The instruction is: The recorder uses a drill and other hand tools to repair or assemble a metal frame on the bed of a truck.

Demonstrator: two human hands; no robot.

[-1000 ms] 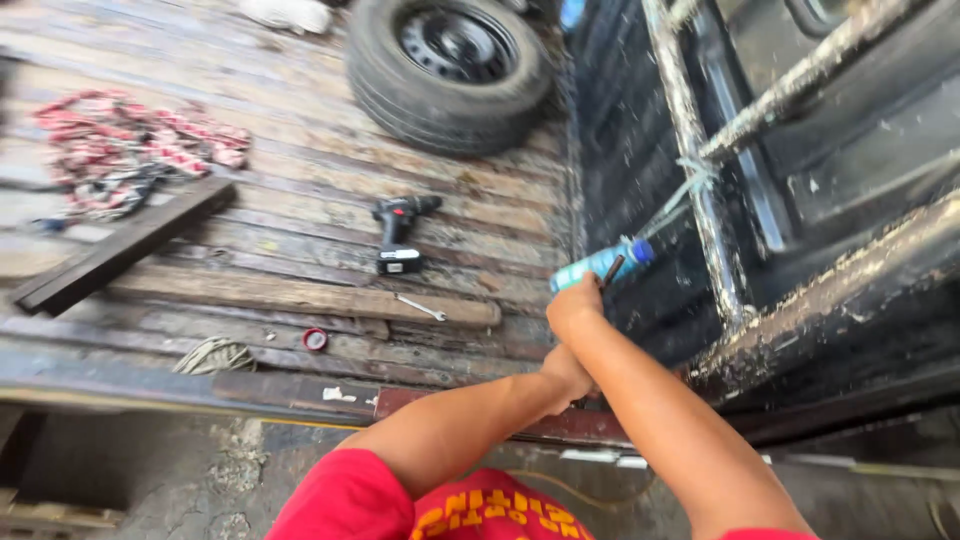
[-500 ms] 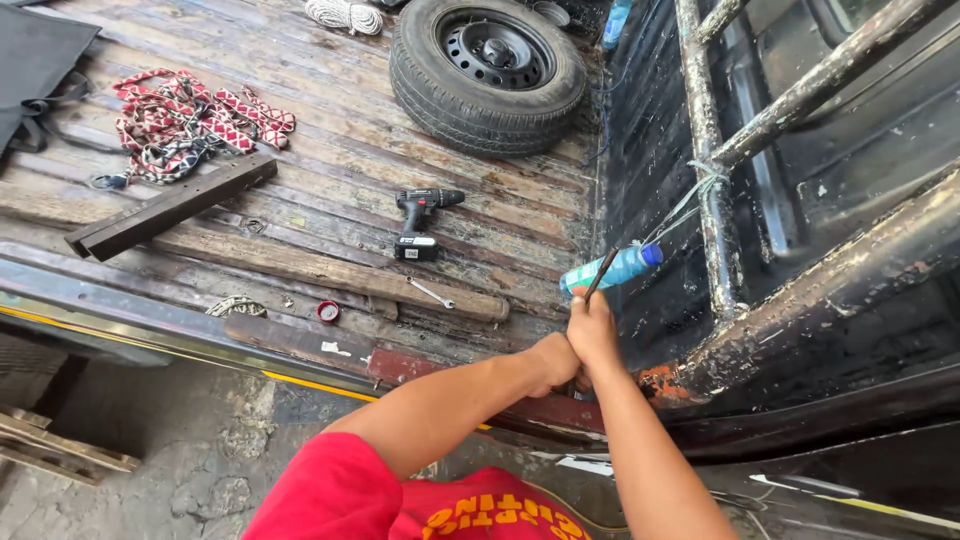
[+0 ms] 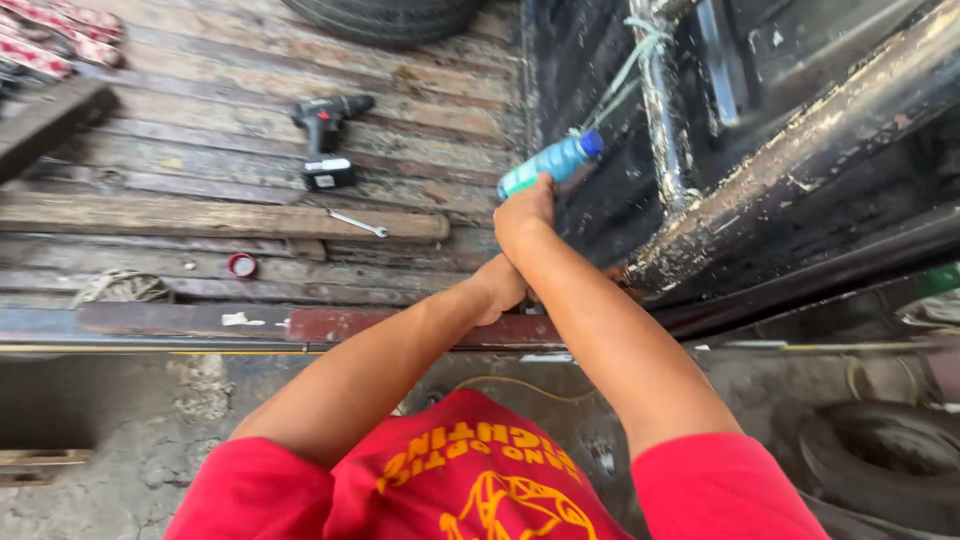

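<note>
The blue plastic bottle lies tilted, cap end up and to the right, against the dark side wall of the truck bed, tied by a pale cord that runs up to a rusty upright bar. The right hand has its grip wrapped round the bottle's lower end, fingers pressed about it. The left hand sits just below, against the right wrist; its fingers are hidden, so whether its grip is spread or closed I cannot tell.

To handle the bottle well, the right hand probably does best keeping it steady near the base without squeezing hard, since thin plastic dents and may spill, and keeping the cord free of sharp pulls, as the knot at the neck looks slight.

Outward on the wooden truck bed lie a cordless drill, a small wrench beside a long timber plank, a red cap and a bundle of rope. Red-and-white straps and a dark beam sit at the far left, a tyre at the top edge. A flaking diagonal rail crowds the right, close over the forearm, and may limit elbow room. Another tyre lies on the ground below.
</note>
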